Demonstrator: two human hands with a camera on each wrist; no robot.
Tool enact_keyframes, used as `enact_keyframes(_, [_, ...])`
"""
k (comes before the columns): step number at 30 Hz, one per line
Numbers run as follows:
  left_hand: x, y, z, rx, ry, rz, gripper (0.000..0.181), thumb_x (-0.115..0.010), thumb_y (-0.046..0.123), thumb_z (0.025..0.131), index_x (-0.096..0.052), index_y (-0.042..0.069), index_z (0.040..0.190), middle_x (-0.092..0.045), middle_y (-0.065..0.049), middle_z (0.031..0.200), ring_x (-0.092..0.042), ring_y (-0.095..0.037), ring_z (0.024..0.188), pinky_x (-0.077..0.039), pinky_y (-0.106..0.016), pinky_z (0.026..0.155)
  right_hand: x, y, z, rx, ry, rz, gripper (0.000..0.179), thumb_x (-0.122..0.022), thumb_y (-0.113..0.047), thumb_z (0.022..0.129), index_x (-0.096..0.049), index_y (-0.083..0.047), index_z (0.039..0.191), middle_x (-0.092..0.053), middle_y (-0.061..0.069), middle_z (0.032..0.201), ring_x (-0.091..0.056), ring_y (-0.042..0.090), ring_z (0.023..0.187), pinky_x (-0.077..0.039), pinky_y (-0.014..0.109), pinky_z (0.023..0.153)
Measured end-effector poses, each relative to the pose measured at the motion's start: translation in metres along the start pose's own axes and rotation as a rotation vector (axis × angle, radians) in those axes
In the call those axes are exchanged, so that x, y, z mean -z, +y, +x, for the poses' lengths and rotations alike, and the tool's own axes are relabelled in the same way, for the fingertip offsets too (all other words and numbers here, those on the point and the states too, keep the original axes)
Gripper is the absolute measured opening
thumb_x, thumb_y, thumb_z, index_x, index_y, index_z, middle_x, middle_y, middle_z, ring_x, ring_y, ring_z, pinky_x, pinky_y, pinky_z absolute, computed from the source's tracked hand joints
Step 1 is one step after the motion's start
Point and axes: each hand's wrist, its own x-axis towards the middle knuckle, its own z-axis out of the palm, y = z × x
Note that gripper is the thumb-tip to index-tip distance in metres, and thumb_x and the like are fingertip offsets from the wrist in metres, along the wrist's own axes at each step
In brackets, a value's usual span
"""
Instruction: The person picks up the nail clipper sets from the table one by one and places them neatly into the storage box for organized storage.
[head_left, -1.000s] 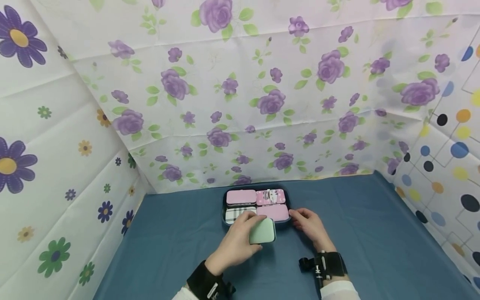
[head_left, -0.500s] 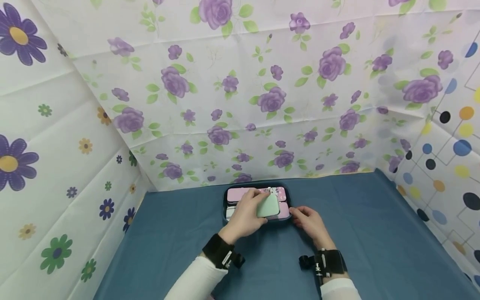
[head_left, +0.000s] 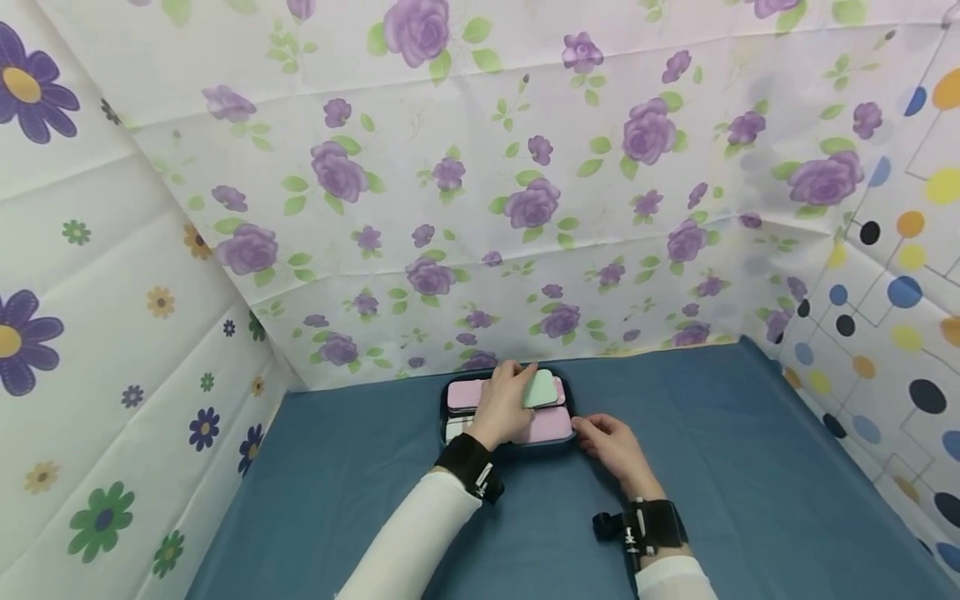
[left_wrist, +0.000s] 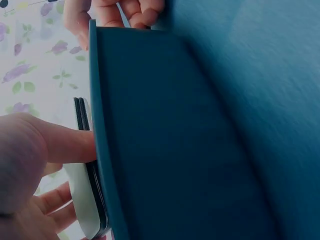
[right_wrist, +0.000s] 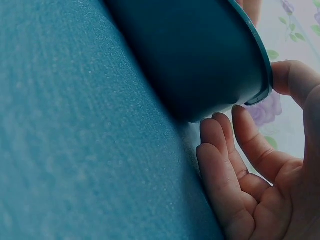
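My left hand (head_left: 502,408) grips a mint-green tin (head_left: 540,389), thumb on the near side and fingers across it, over the back right of a dark blue oval tub (head_left: 536,451). Underneath, an edge of the printed pink tin (head_left: 561,387) shows. In the left wrist view the green tin (left_wrist: 82,200) stands tilted above the tub's rim. A plain pink tin (head_left: 547,427) lies front right in the tub, another pink tin (head_left: 462,393) back left, a plaid tin (head_left: 457,427) front left, partly hidden by my hand. My right hand (head_left: 615,450) pinches the tub's right rim, thumb on top, fingertips against the wall (right_wrist: 200,60).
The tub stands on a blue cloth (head_left: 360,483) near the foot of a flowered back sheet (head_left: 450,208). A daisy-print sheet (head_left: 135,358) rises at the left, a dotted one (head_left: 885,350) at the right. Both wrists wear black camera straps (head_left: 663,525).
My left hand has carried the green tin from in front of the tub, over the front tins, to its back right. My right hand has stayed at the rim.
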Motion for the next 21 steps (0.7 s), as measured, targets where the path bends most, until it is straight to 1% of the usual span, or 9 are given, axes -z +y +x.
enact_keyframes(4, [-0.007, 0.003, 0.008, -0.009, -0.014, 0.029, 0.08, -0.084, 0.005, 0.091, -0.048, 0.01, 0.162, -0.054, -0.014, 0.137, -0.052, -0.032, 0.122, -0.046, -0.052, 0.101, -0.002, 0.0, 0.0, 0.003, -0.008, 0.01, 0.046, -0.076, -0.047, 0.1, -0.073, -0.003, 0.115, -0.073, 0.01, 0.106, -0.07, 0.021, 0.094, -0.057, 0.032, 0.084])
enact_keyframes(7, [-0.01, 0.005, 0.015, -0.026, -0.026, 0.043, 0.077, -0.083, 0.003, 0.091, -0.05, 0.008, 0.16, -0.053, -0.015, 0.14, -0.052, -0.033, 0.128, -0.046, -0.053, 0.107, -0.004, 0.0, 0.0, 0.005, -0.003, -0.002, 0.045, -0.076, -0.046, 0.1, -0.073, -0.003, 0.115, -0.073, 0.011, 0.106, -0.07, 0.021, 0.094, -0.057, 0.033, 0.084])
enact_keyframes(10, [-0.01, 0.006, 0.02, -0.024, -0.061, 0.053, 0.075, -0.083, 0.003, 0.092, -0.05, 0.007, 0.16, -0.053, -0.016, 0.143, -0.053, -0.034, 0.131, -0.044, -0.053, 0.112, -0.005, -0.001, 0.0, -0.001, -0.002, -0.006, 0.044, -0.077, -0.045, 0.1, -0.074, -0.003, 0.114, -0.073, 0.011, 0.106, -0.07, 0.022, 0.094, -0.057, 0.034, 0.083])
enact_keyframes(14, [-0.009, 0.007, 0.024, 0.007, -0.135, 0.088, 0.074, -0.081, 0.011, 0.097, -0.047, 0.008, 0.162, -0.051, -0.017, 0.147, -0.052, -0.035, 0.136, -0.039, -0.054, 0.117, -0.005, 0.0, 0.0, -0.007, -0.014, 0.001, 0.044, -0.077, -0.044, 0.1, -0.073, -0.003, 0.115, -0.073, 0.011, 0.107, -0.07, 0.021, 0.094, -0.057, 0.033, 0.083])
enact_keyframes(17, [-0.011, 0.008, 0.024, 0.021, -0.211, 0.141, 0.073, -0.072, 0.027, 0.105, -0.037, 0.008, 0.167, -0.044, -0.019, 0.155, -0.043, -0.037, 0.146, -0.03, -0.056, 0.123, -0.003, 0.0, 0.0, -0.004, -0.017, 0.006, 0.045, -0.076, -0.045, 0.1, -0.073, -0.003, 0.116, -0.073, 0.011, 0.108, -0.07, 0.021, 0.094, -0.057, 0.032, 0.083])
enact_keyframes(18, [-0.012, 0.009, 0.023, 0.02, -0.227, 0.156, 0.073, -0.068, 0.032, 0.108, -0.035, 0.009, 0.168, -0.042, -0.019, 0.158, -0.04, -0.037, 0.149, -0.026, -0.057, 0.125, -0.002, 0.0, 0.0, -0.003, -0.015, 0.006, 0.045, -0.076, -0.045, 0.1, -0.073, -0.003, 0.116, -0.073, 0.011, 0.108, -0.07, 0.021, 0.095, -0.057, 0.032, 0.083])
enact_keyframes(20, [-0.015, 0.01, 0.021, 0.015, -0.245, 0.187, 0.072, -0.059, 0.04, 0.111, -0.029, 0.01, 0.17, -0.036, -0.019, 0.164, -0.032, -0.036, 0.155, -0.02, -0.058, 0.128, -0.001, 0.0, 0.0, -0.006, -0.009, 0.01, 0.046, -0.077, -0.046, 0.1, -0.073, -0.003, 0.116, -0.073, 0.011, 0.108, -0.07, 0.021, 0.094, -0.057, 0.032, 0.083])
enact_keyframes(21, [-0.018, 0.01, 0.02, 0.013, -0.242, 0.196, 0.071, -0.055, 0.041, 0.113, -0.028, 0.011, 0.171, -0.035, -0.019, 0.165, -0.03, -0.036, 0.156, -0.018, -0.057, 0.128, 0.0, 0.0, 0.0, -0.003, -0.009, 0.008, 0.046, -0.076, -0.046, 0.1, -0.073, -0.003, 0.116, -0.073, 0.012, 0.108, -0.07, 0.021, 0.095, -0.058, 0.032, 0.083])
